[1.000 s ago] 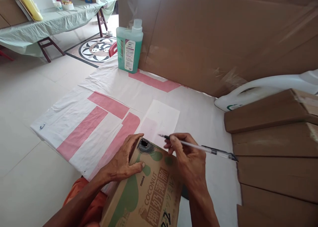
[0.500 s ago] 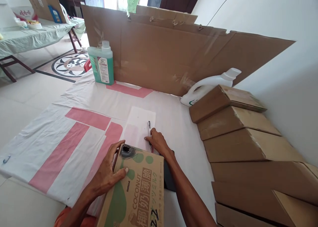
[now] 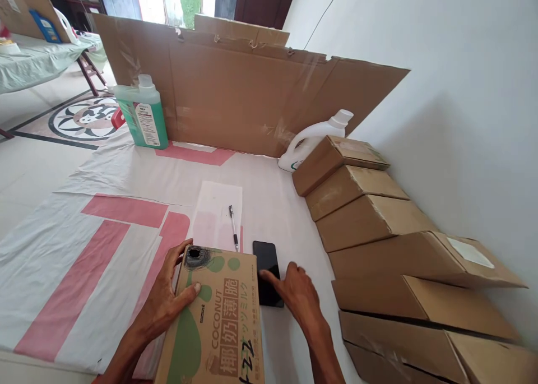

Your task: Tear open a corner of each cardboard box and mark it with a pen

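Left hand [image 3: 168, 294] closed on a brown cardboard box with green blotches and "COCONUT" lettering [image 3: 218, 322], thumb pressed on the printed face, fingers around the left side. Box sits directly in front of the person, near the table's close edge; what supports its lower end is out of sight. Dark hole [image 3: 194, 253] at its upper left corner, ringed by black scribble. Right hand [image 3: 297, 294] partly open, thumb stretched out over a flat black phone [image 3: 268, 266], other fingers loosely curled to the right of it; cannot tell whether the thumb touches the glass. Phone lies just beside the box's right edge. Slim clear pen with black ends [image 3: 233, 227] lies on a white paper sheet [image 3: 212, 204], near end close to the box's top edge. Beneath all this, a white cloth with red-pink shapes [image 3: 273, 196]. Along the right, a row of plain brown cardboard boxes [image 3: 370, 221].
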